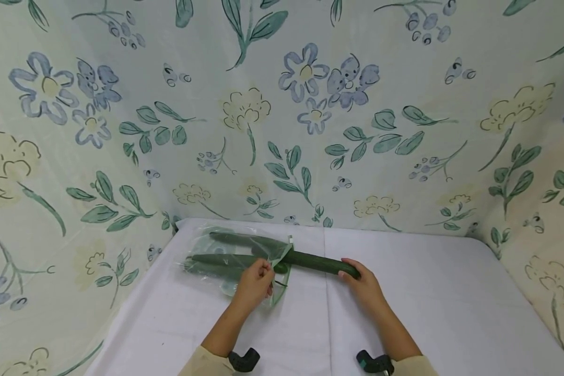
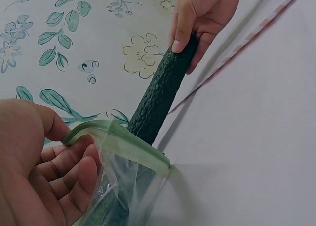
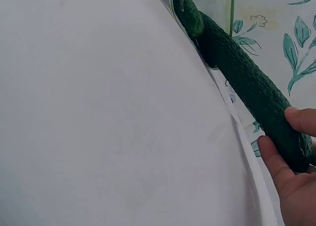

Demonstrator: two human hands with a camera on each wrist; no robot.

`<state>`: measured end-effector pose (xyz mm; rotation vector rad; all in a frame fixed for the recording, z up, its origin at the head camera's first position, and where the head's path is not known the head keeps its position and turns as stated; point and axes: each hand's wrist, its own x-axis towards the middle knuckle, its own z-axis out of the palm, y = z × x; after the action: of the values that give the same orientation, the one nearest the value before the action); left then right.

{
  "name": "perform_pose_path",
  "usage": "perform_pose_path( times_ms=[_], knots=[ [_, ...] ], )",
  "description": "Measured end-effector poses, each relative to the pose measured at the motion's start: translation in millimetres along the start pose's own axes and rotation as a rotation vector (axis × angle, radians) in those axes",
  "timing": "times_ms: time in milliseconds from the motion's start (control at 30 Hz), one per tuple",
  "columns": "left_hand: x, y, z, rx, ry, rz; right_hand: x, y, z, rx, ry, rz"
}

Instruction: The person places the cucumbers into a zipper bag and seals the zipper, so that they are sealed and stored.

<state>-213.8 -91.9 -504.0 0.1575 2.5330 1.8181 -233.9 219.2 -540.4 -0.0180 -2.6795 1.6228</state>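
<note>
A clear plastic zip bag (image 1: 235,286) with a green edge at its mouth lies on the table, cucumbers (image 1: 225,259) inside it. My left hand (image 1: 255,282) pinches the green edge (image 2: 113,132) between thumb and finger, and the mouth gapes there. One long dark cucumber (image 1: 324,262) sticks out of the mouth to the right, its other end within the bag. Its outer end is gripped by my right hand (image 1: 364,284), thumb on one side and fingers on the other, as the right wrist view shows with the bumpy cucumber (image 3: 252,87).
A white cloth (image 1: 451,303) covers the table, with a crease running down its middle. Behind and at both sides hangs a flower-print curtain (image 1: 310,172). Dark wrist devices (image 1: 245,360) sit at both cuffs.
</note>
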Motion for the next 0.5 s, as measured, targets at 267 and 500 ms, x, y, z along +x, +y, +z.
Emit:
perform_pose_path(
  times_ms=[267, 500],
  knots=[
    [0.4, -1.1, 0.7, -0.002, 0.002, 0.003, 1.8, -9.4, 18.6, 0.036, 0.017, 0.006],
    [0.0, -1.5, 0.1, 0.006, 0.006, -0.006, 3.1, -21.0, 35.0, 0.055, 0.006, 0.077]
  ],
)
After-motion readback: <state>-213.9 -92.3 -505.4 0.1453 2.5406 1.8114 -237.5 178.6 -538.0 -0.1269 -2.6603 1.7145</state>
